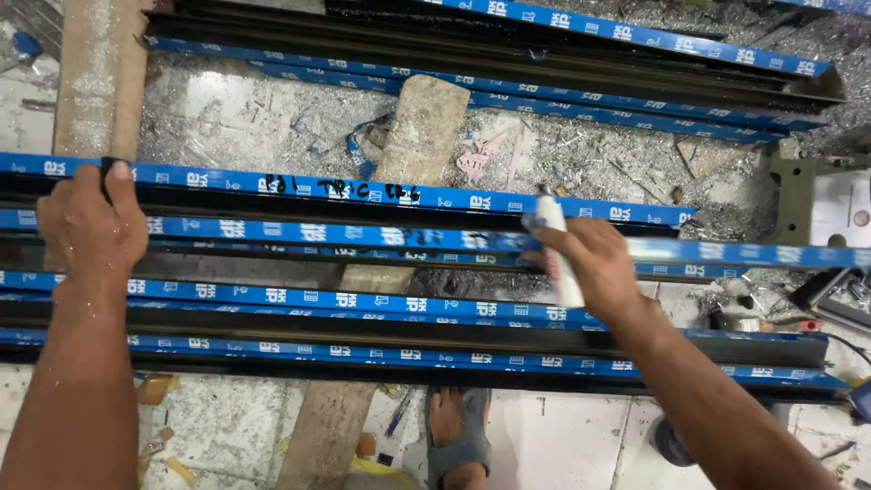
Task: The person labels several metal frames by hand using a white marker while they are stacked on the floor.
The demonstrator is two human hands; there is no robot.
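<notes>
- left hand [91,227]: fingers gripped the end of the top blue-taped profile [363,193].
- right hand [590,263]: fingers held a white marker [555,245] over the second profile [363,236].

Blue-filmed black profiles [363,299], white marker [555,245], seemingly grey sandal [458,449]
</notes>
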